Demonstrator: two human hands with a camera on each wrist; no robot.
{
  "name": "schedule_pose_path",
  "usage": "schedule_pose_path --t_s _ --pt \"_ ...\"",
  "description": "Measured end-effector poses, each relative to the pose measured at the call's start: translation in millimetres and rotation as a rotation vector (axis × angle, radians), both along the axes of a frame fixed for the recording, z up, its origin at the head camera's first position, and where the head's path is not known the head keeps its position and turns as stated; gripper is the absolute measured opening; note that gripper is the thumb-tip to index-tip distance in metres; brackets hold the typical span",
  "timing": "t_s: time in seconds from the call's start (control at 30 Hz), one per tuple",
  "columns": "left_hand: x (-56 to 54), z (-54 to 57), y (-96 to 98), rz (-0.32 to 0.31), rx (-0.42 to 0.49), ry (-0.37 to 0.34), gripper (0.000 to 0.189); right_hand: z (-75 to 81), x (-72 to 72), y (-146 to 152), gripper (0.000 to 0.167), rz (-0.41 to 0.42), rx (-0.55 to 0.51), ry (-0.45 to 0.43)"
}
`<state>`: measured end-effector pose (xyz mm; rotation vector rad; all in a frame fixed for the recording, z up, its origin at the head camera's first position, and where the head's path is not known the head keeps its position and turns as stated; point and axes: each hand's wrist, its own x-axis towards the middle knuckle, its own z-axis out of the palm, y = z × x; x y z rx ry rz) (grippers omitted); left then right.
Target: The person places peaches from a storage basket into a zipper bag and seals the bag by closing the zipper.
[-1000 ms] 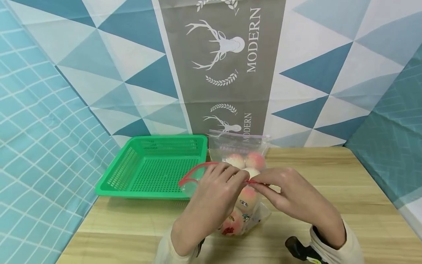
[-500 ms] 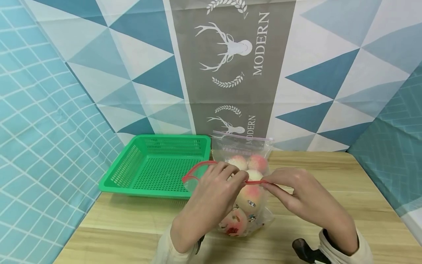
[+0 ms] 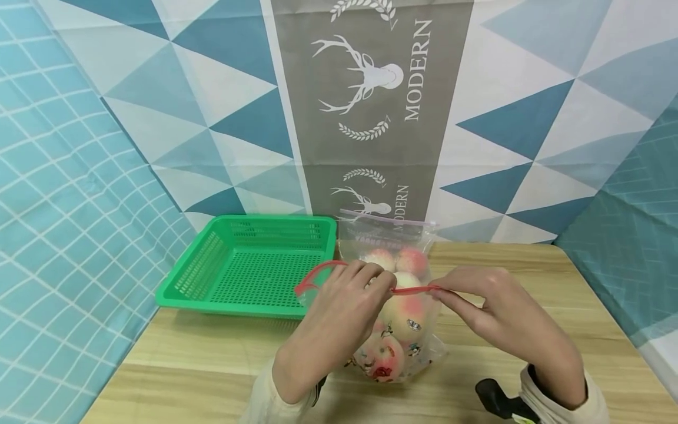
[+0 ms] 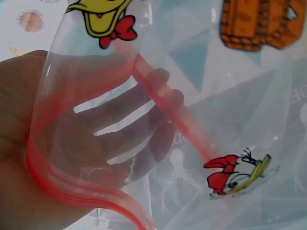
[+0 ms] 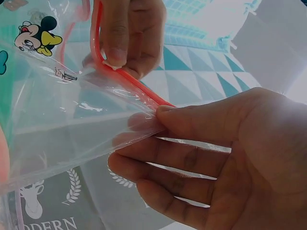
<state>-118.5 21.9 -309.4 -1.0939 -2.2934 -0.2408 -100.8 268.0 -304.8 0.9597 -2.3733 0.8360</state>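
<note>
A clear zip bag with cartoon prints and a red zip strip [image 3: 410, 291] stands upright between my hands, with peaches [image 3: 385, 356] in its lower part. My left hand [image 3: 344, 303] pinches the strip near its middle. The right wrist view shows the left thumb [image 5: 115, 48] pressed by a small whitish slider [image 5: 113, 64] on the strip. My right hand [image 3: 498, 306] pinches the bag's right top corner between thumb and fingers. Left of the left hand, the bag's mouth [image 4: 81, 98] gapes in a loop; between the hands the strip runs nearly straight.
A second clear bag [image 3: 378, 232] with a purple zip and more peaches stands behind, against the patterned wall cloth. To its left sits a green slotted basket [image 3: 212, 307] on the wooden table [image 3: 201, 377]. A black handle-like object [image 3: 492, 397] shows beside the right sleeve.
My right hand has moved right along the strip, away from the left hand, so more of the red strip shows between them. The left hand has barely shifted.
</note>
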Motion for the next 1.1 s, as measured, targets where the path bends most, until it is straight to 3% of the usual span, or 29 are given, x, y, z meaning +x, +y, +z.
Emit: schedule_pose_path --t_s 0.53,0.77,1.1 --pt "-1.9 1.0 -9.8 0.017 -0.015 -0.012 0.005 -0.6 2.0 7 0.036 -0.026 -0.037 0.027" --pt "-10.2 3.0 -15.0 0.021 -0.035 0.006 0.007 -0.1 -5.5 14 0.023 -0.074 -0.043 0.001" --pt "-19.8 0.0 -22.9 0.013 -0.007 -0.081 0.005 -3.3 -8.7 23 0.022 -0.135 -0.028 -0.007"
